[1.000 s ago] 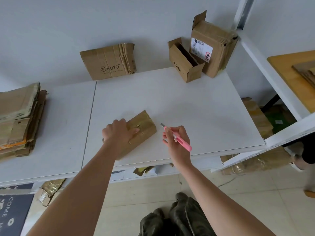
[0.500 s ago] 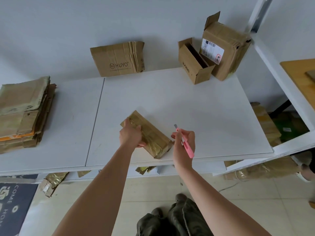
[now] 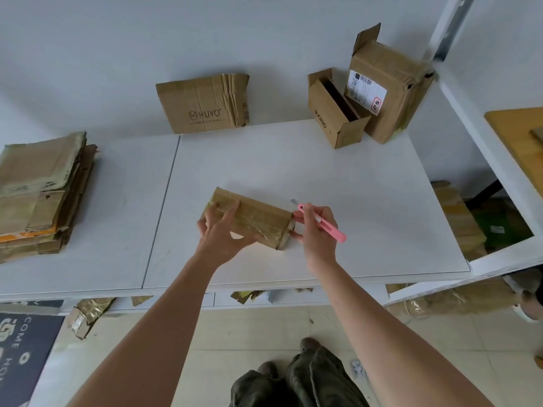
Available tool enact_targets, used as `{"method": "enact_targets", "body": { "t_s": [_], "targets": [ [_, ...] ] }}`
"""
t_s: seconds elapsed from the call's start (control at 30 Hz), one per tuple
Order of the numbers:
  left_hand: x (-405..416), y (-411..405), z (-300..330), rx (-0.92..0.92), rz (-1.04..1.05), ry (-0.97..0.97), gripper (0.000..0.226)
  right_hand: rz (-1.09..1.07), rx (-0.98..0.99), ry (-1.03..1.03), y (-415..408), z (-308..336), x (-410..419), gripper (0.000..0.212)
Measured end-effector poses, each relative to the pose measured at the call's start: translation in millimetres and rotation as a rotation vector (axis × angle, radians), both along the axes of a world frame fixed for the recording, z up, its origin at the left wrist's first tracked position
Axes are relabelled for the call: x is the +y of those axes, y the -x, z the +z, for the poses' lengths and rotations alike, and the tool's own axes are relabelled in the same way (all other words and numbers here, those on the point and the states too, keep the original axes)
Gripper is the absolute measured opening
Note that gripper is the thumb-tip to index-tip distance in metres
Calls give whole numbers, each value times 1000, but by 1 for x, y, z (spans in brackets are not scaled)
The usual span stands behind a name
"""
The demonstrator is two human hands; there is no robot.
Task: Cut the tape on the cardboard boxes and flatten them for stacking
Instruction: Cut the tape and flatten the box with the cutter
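A small taped cardboard box (image 3: pixel 258 217) lies on the white table (image 3: pixel 338 186), long side running left to right. My left hand (image 3: pixel 221 230) grips its left end, thumb under the near side and fingers over the top. My right hand (image 3: pixel 316 227) holds a pink utility knife (image 3: pixel 323 226) with the blade out, and its fingertips touch the box's right end. Two open boxes stand at the back right: a small one (image 3: pixel 332 118) and a taller one with a shipping label (image 3: pixel 388 89).
A pile of flattened cardboard (image 3: pixel 38 192) lies at the table's left end. A flattened box marked HUYO (image 3: pixel 202 104) leans on the back wall. A white shelf frame (image 3: pixel 499 148) rises at the right, with more cardboard on the floor beneath.
My left hand has turned the small box until it lies left to right. My right hand with the knife has come up against the box's right end.
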State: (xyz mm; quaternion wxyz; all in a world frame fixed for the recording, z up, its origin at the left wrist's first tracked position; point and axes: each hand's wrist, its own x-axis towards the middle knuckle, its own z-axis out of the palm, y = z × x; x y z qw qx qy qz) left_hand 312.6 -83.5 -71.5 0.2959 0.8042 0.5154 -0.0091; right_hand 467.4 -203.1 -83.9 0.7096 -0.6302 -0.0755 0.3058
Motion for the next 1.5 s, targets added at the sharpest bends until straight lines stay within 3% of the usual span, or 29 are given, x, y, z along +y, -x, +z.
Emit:
{"method": "enact_targets", "body": {
  "t_s": [0.13, 0.23, 0.37, 0.47, 0.6, 0.8, 1.0, 1.5],
  "targets": [
    [15, 0, 6, 155, -166, -221, 110, 95, 85, -36, -9, -5, -3, 16],
    [27, -23, 16, 195, -341, -210, 123, 123, 162, -41, -14, -4, -3, 23],
    [19, -47, 27, 267, -486, -274, 99, 111, 198, -57, -21, -7, -7, 20],
    [-5, -47, 17, 265, -410, -227, 84, 95, 174, -79, -24, -9, -16, 16],
    [-31, -35, -2, 123, -301, -196, 84, 85, 106, -102, -25, -15, -29, 14],
    [-28, -31, -3, -57, -186, 4, 86, 200, -13, -56, -30, -19, -27, 17],
    [-22, -27, -1, -69, -160, 29, 85, 257, -97, -19, -31, -22, -21, 17],
    [-25, -30, 1, -3, -206, 0, 84, 359, -78, 17, -42, -22, -20, 19]
  ]
}}
